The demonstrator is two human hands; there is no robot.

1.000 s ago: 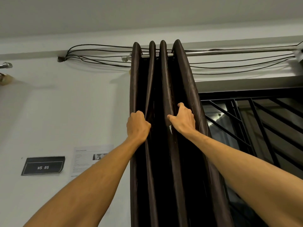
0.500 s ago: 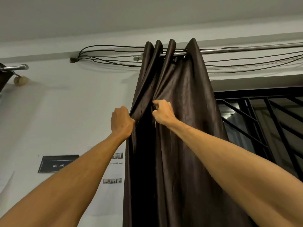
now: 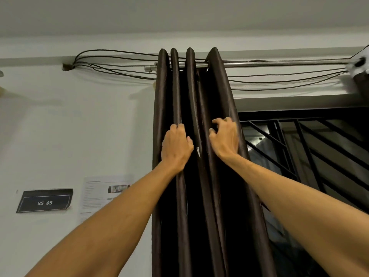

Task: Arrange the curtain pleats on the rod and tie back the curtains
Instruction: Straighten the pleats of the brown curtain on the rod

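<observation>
Both bare forearms reach up from the lower corners, cut off by the frame's edge. The left hand (image 3: 176, 146) is closed round the second pleat from the left, with the knuckles facing the camera and the fingertips hidden behind the fold. The right hand (image 3: 224, 139) lies on the rightmost pleat with its fingers hooked toward that pleat's inner edge. Whether they actually pinch cloth, I cannot tell.

The curtain (image 3: 217, 92) is dark brown with a slight sheen. It is gathered into four narrow, rounded pleats standing close together, with deep black hollows between them. A small pale tag (image 3: 198, 152) shows between the hands. The cloth runs out of view at the bottom.

The curtain hangs at the left end of a metal rod (image 3: 279, 64), whose capped tip pokes out just left of the pleats. The way the cloth is fixed to the rod is hidden by the fold tops.

Behind, thin dark cables (image 3: 111, 56) sag along the pale wall (image 3: 60, 126). Lower left are a black sign (image 3: 45, 200) reading "WS 05" and a printed sheet (image 3: 99, 194) too blurred to read. To the right is a black window grille (image 3: 311, 148), partly covered by the right arm.
</observation>
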